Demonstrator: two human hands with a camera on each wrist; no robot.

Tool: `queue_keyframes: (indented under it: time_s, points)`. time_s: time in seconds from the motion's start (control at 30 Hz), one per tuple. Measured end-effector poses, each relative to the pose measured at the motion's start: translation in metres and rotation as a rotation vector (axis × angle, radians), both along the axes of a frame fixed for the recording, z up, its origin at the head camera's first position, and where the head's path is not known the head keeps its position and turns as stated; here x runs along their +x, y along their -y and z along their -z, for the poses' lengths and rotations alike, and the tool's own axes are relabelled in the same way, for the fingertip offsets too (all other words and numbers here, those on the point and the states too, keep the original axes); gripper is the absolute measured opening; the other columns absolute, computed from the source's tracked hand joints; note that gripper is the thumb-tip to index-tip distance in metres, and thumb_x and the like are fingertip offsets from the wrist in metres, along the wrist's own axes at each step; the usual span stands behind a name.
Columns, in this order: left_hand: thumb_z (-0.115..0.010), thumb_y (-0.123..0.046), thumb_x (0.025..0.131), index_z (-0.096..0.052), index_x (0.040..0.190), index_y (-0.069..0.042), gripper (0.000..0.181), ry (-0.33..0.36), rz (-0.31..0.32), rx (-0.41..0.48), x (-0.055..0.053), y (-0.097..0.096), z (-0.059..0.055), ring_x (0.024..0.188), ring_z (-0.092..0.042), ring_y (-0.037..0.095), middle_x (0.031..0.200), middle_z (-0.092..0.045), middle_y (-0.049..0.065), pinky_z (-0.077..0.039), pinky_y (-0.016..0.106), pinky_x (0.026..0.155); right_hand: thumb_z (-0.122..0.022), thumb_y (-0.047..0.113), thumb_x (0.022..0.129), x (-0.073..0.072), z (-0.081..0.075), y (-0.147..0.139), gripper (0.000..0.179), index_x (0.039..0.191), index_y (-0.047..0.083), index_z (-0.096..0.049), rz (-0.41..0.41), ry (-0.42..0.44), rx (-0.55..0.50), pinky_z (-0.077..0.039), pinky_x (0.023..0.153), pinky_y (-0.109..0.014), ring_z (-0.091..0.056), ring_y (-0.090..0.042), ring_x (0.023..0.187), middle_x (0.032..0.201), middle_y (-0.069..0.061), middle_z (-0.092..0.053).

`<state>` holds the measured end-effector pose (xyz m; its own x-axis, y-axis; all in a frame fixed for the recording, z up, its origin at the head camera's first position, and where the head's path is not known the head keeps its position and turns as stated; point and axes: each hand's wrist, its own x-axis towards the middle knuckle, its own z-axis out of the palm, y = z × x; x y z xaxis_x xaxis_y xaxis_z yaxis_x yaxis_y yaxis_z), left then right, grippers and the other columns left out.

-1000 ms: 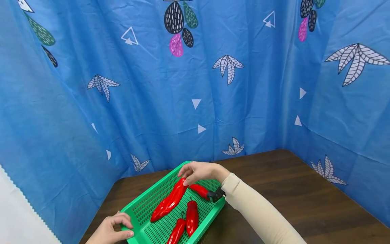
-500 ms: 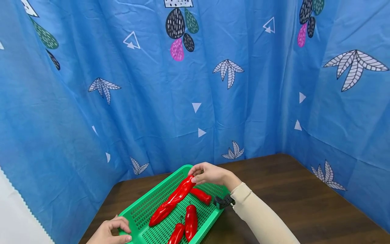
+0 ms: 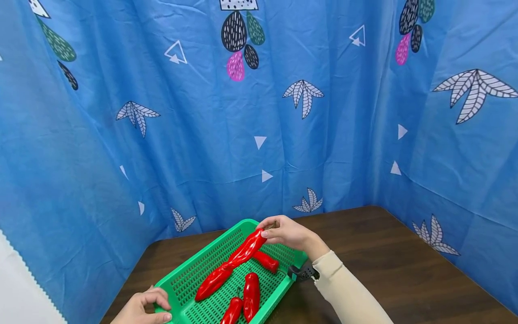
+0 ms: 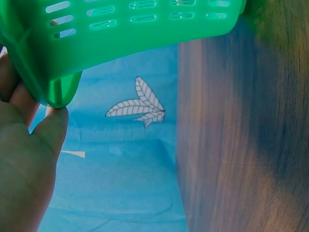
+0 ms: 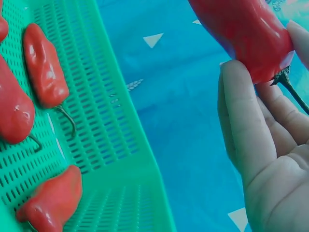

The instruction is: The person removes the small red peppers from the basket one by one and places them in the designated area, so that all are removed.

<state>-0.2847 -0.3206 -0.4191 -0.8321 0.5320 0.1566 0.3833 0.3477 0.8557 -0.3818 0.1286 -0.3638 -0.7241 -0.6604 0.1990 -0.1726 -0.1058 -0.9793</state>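
My right hand (image 3: 289, 233) pinches a long, glossy red pepper (image 3: 247, 249) by its stem end, over the far part of the green plastic basket (image 3: 198, 258). In the right wrist view the held pepper (image 5: 248, 36) shows its dark stem between my fingers, apart from the basket. My left hand (image 3: 142, 308) grips the basket's rim at the near left corner; the left wrist view shows the thumb pressed under that rim (image 4: 58, 94). Inside the basket lie several other red peppers: one at the left (image 3: 213, 282), one at the far right (image 3: 265, 261), two at the near side (image 3: 252, 292).
The basket stands on a dark wooden table (image 3: 348, 252), with bare table to its right. A blue patterned curtain (image 3: 210, 135) hangs behind and at both sides. A black wrist camera (image 3: 303, 272) on my right arm is close to the basket's right rim.
My right hand has moved to the right and slightly up with the pepper, which now overlaps less with the pepper at the left. My left hand keeps its grip on the rim.
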Motion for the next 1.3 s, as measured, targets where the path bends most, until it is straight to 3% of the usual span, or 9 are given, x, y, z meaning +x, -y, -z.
queue_keyframes:
  time_s: [0.13, 0.23, 0.3, 0.33, 0.37, 0.57, 0.9, 1.07, 1.3]
  points:
    - [-0.063, 0.0, 0.094, -0.067, 0.096, 0.005, 0.006, -0.063, 0.02, -0.038, -0.001, 0.001, 0.002, 0.096, -0.059, 0.006, 0.096, -0.064, -0.004, -0.008, 0.087, 0.095, -0.067, 0.014, 0.097, 0.001, 0.002, -0.012, 0.026, 0.118, 0.0, -0.063, -0.008, 0.0, -0.05, -0.06, 0.102, -0.04, -0.069, -0.016, 0.101, 0.109, -0.004, -0.069]
    - [-0.064, -0.003, 0.095, -0.068, 0.096, 0.003, 0.007, -0.112, 0.023, -0.087, -0.002, 0.001, 0.002, 0.098, -0.061, 0.01, 0.097, -0.065, -0.003, -0.026, 0.064, 0.115, -0.065, 0.013, 0.098, 0.002, 0.003, -0.022, 0.022, 0.118, 0.003, -0.065, -0.006, -0.008, -0.075, -0.062, 0.098, -0.035, -0.069, -0.016, 0.101, 0.11, -0.004, -0.068]
    - [-0.065, -0.005, 0.095, -0.068, 0.097, 0.001, 0.007, -0.141, 0.02, -0.114, -0.002, 0.001, 0.003, 0.099, -0.061, 0.012, 0.097, -0.065, -0.003, -0.04, 0.033, 0.116, -0.065, 0.014, 0.098, 0.004, 0.005, -0.028, 0.02, 0.116, 0.006, -0.066, 0.004, -0.009, -0.083, -0.063, 0.096, -0.032, -0.07, -0.016, 0.1, 0.11, -0.003, -0.069]
    - [-0.065, -0.005, 0.095, -0.068, 0.098, 0.002, 0.008, -0.136, 0.028, -0.104, -0.002, 0.001, 0.003, 0.099, -0.061, 0.012, 0.098, -0.065, -0.002, -0.036, 0.037, 0.12, -0.065, 0.014, 0.098, 0.005, 0.007, -0.03, 0.02, 0.116, 0.007, -0.066, 0.011, -0.009, -0.084, -0.063, 0.097, -0.032, -0.07, -0.016, 0.1, 0.11, -0.003, -0.069]
    - [-0.066, -0.006, 0.095, -0.068, 0.098, 0.001, 0.008, -0.137, 0.024, -0.105, -0.001, 0.002, 0.003, 0.099, -0.061, 0.013, 0.098, -0.066, -0.003, -0.039, 0.019, 0.114, -0.065, 0.014, 0.099, 0.006, 0.009, -0.033, 0.019, 0.116, 0.007, -0.067, 0.019, -0.008, -0.09, -0.063, 0.096, -0.031, -0.07, -0.015, 0.1, 0.11, -0.002, -0.07]
    - [-0.066, 0.001, 0.092, -0.069, 0.094, -0.002, 0.005, -0.231, 0.051, -0.063, -0.003, 0.004, 0.004, 0.094, -0.061, 0.011, 0.094, -0.065, -0.003, -0.026, -0.007, 0.096, -0.059, 0.011, 0.101, 0.016, 0.023, -0.048, 0.016, 0.115, 0.009, -0.066, 0.048, -0.01, -0.142, -0.063, 0.096, -0.031, -0.071, -0.013, 0.1, 0.11, 0.0, -0.071]
    - [-0.067, 0.008, 0.089, -0.069, 0.092, -0.003, 0.012, -0.304, 0.094, -0.016, -0.007, 0.003, 0.005, 0.091, -0.06, 0.01, 0.093, -0.065, -0.003, -0.024, -0.006, 0.102, -0.056, 0.006, 0.101, 0.021, 0.025, -0.067, 0.02, 0.12, 0.002, -0.064, 0.096, 0.004, -0.158, -0.063, 0.094, -0.032, -0.072, -0.016, 0.1, 0.113, -0.003, -0.07]
    - [-0.065, 0.008, 0.09, -0.068, 0.094, -0.001, 0.01, -0.272, 0.113, 0.0, -0.007, 0.003, 0.003, 0.092, -0.059, 0.009, 0.096, -0.065, -0.005, -0.043, 0.002, 0.091, -0.054, 0.005, 0.102, 0.022, 0.019, -0.076, 0.024, 0.123, -0.002, -0.061, 0.105, -0.017, -0.178, -0.063, 0.094, -0.032, -0.073, -0.017, 0.1, 0.114, -0.003, -0.07]
    - [-0.063, 0.006, 0.092, -0.068, 0.096, 0.003, 0.007, -0.191, 0.12, 0.004, -0.005, 0.006, 0.004, 0.094, -0.059, 0.009, 0.098, -0.066, -0.007, -0.046, 0.005, 0.093, -0.051, 0.002, 0.102, 0.027, 0.015, -0.087, 0.025, 0.125, -0.001, -0.061, 0.129, -0.012, -0.218, -0.064, 0.093, -0.035, -0.073, -0.018, 0.099, 0.113, -0.003, -0.072]
